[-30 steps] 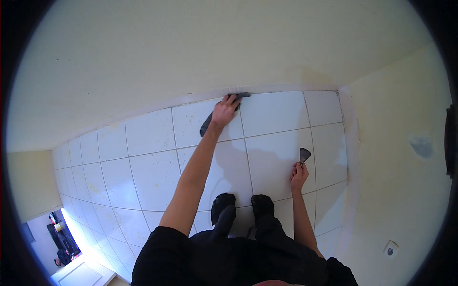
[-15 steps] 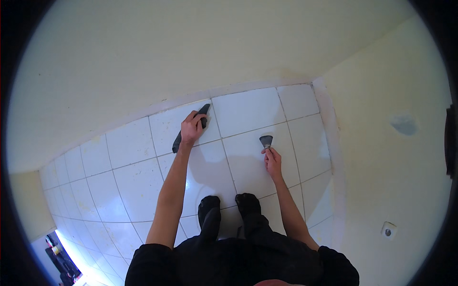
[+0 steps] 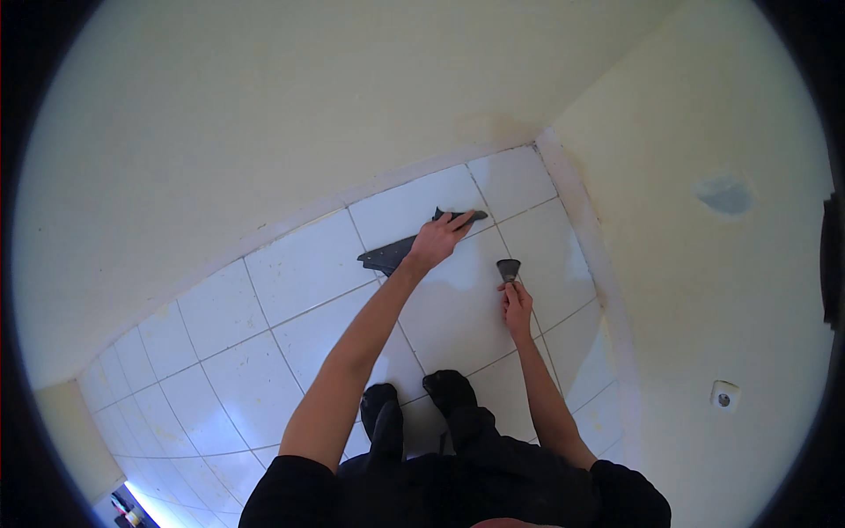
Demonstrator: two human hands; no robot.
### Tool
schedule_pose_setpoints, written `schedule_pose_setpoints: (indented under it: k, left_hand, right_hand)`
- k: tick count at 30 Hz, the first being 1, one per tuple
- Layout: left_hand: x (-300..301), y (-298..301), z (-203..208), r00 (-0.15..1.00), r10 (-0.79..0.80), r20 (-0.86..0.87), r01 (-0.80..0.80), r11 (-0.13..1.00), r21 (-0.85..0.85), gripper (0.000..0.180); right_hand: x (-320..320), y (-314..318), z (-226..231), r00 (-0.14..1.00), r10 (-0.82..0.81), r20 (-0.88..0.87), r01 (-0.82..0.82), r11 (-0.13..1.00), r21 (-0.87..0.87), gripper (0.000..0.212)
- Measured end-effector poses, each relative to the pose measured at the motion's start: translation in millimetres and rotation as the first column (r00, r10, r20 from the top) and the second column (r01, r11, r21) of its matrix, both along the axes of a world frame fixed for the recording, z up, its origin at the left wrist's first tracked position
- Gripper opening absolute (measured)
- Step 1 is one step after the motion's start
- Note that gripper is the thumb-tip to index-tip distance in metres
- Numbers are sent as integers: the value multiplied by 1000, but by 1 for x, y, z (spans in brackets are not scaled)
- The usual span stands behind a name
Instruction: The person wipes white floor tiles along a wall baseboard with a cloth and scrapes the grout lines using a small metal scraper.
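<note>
My left hand (image 3: 435, 243) is closed around a long, dark, flat-bladed trowel (image 3: 387, 255), held over the floor tiles near the wall. One end of the trowel sticks out to the left of my wrist, and its other end shows past my fingertips on the right. My right hand (image 3: 518, 308) grips a small putty knife (image 3: 508, 267) whose fan-shaped dark blade points away from me. My fingers cover most of its handle. The knife is apart from the trowel, to its right and nearer to me.
White floor tiles (image 3: 304, 273), with specks and stains, meet a pale wall (image 3: 264, 132) ahead and another wall (image 3: 669, 264) on the right. That right wall bears a grey-white patch (image 3: 726, 194) and a power socket (image 3: 725, 397). My dark-covered feet (image 3: 451, 392) stand on the tiles.
My left hand has moved right with the trowel, which has turned from steep to more sideways. My right hand still holds the putty knife, slightly farther right. The view has shifted.
</note>
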State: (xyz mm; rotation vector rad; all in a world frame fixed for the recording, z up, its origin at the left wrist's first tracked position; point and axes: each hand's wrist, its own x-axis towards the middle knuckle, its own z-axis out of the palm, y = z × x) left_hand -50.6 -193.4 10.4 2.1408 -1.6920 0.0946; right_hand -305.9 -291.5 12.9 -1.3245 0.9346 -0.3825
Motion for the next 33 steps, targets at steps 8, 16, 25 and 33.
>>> schedule_pose_setpoints:
  k: [8, 16, 25, 33]
  left_hand:
    - [21, -40, -12, 942, 313, -120, -322, 945, -61, 50]
    - [23, 2, -12, 810, 518, -275, -574, 798, -185, 46]
    - [17, 59, -5, 990, 108, -90, -126, 964, -233, 34]
    - [-17, 12, 9, 951, -277, 136, 293, 949, -120, 33]
  right_hand:
    - [82, -40, 7, 990, 137, -40, -131, 983, 132, 24]
    - [210, -99, 7, 870, 242, -430, -276, 961, -17, 39]
    - [181, -53, 14, 991, 101, -86, -84, 978, 189, 37]
    - [33, 2, 6, 993, -105, 57, 93, 978, 185, 30]
